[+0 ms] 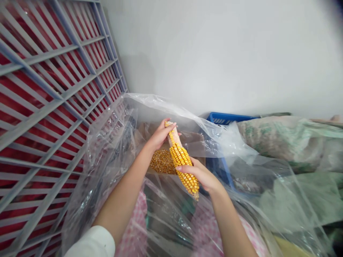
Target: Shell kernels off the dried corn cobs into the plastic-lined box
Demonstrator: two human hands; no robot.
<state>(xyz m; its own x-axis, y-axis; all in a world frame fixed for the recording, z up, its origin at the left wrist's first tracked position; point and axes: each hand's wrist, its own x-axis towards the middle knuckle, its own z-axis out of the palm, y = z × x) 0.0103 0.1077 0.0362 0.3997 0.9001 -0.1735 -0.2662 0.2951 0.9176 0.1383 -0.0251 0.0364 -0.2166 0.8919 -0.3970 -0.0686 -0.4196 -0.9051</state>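
A yellow ear of dried corn (pixel 182 160) runs diagonally in the head view, partly stripped at its upper end, where pale cob shows. My left hand (pixel 160 135) is shut around that upper end. My right hand (pixel 199 175) wraps across the kernels on the lower half. Below the ear, a pile of loose yellow corn kernels (pixel 162 161) lies on brown cardboard (pixel 193 137) inside a clear plastic bag (pixel 107 171). The bag's folds lie around both forearms.
A grey lattice rack (pixel 53 89) with red behind it fills the left side. A blue plastic basket (pixel 227 118) sits against the white wall (pixel 227 53). Bulky green-patterned sacks (pixel 284 142) lie to the right. Pink checked cloth (pixel 134 228) shows below the plastic.
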